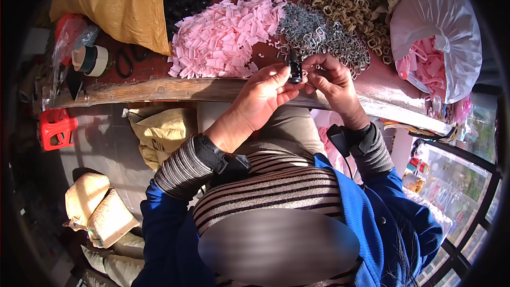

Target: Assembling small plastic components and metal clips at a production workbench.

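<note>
The left hand (263, 93) gripped the black part (295, 73) over the worktop (186, 90) edge, seemingly to steady it; the right hand (334, 82), at its three o'clock, was pinched narrow, whether empty I couldn't tell; pink tabs (226, 37) at ten o'clock and clips (342, 42) at one lay presumably for easy reach.

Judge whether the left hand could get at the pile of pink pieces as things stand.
Probably yes: the left hand is close to the pile of pink pieces, with nothing visible blocking the way. It holds a black part, though, so it may need freeing first.
</note>
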`<state>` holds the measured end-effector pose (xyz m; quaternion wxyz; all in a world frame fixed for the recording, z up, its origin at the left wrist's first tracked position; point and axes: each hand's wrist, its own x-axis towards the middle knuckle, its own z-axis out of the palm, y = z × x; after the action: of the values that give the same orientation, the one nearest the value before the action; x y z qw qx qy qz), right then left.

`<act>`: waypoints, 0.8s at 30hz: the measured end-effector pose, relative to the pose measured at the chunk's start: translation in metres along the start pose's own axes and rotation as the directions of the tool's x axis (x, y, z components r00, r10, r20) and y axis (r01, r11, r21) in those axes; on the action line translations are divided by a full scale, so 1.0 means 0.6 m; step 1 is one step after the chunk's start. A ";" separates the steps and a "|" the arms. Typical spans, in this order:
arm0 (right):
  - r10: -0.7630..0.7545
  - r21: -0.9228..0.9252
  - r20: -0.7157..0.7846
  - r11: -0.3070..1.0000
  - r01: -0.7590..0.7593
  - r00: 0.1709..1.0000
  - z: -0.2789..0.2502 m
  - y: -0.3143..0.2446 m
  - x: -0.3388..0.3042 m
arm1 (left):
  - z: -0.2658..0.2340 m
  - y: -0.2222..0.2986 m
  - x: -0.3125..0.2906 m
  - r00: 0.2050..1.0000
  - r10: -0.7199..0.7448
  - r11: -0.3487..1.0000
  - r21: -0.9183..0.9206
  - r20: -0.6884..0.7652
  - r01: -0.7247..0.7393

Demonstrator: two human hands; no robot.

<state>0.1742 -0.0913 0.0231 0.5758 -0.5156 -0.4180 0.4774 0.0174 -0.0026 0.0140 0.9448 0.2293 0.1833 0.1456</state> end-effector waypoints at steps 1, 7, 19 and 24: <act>0.006 0.001 0.001 1.000 -0.006 1.000 0.000 0.002 0.001 | -0.002 0.001 0.000 1.000 -0.002 1.000 -0.004 -0.004 0.002; 0.049 0.017 0.077 0.999 -0.050 0.996 0.001 0.009 0.009 | -0.007 0.004 0.005 0.999 0.001 1.000 -0.026 0.034 -0.001; -0.008 -0.033 -0.127 0.999 0.004 0.992 0.005 0.019 0.001 | -0.011 -0.005 0.005 0.988 0.153 0.988 0.018 -0.027 -0.153; 0.054 -0.123 -0.102 0.990 -0.066 0.993 0.015 0.011 -0.015 | -0.002 -0.010 -0.005 0.981 0.193 0.981 0.025 -0.034 -0.192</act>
<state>0.1629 -0.0986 0.0174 0.5474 -0.5863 -0.4027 0.4410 0.0155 -0.0080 0.0109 0.9202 0.2534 0.1791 0.2385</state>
